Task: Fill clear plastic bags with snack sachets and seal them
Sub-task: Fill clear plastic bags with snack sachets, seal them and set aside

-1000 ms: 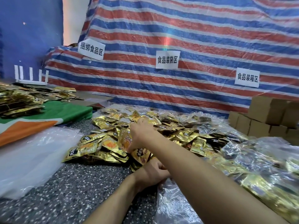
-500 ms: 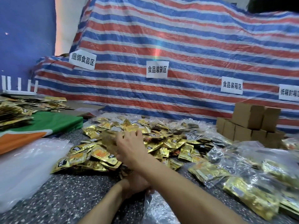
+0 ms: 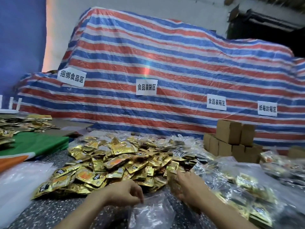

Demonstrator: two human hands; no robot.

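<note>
Nearby, cardboard boxes (image 3: pixel 229 134) behind filled bags (image 3: pixel 245 182).

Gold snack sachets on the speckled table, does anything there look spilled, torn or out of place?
Nothing stands out. The gold foil snack sachets lie in a loose heap on the speckled grey table, no tears visible. The left hand pinches the clear plastic bag; the right hand, blurred, grips a stack of sachets.

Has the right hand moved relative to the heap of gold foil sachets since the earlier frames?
Yes. The right hand has pulled back from the middle of the heap of gold foil sachets to its near right edge, beside the clear plastic bag.
</note>
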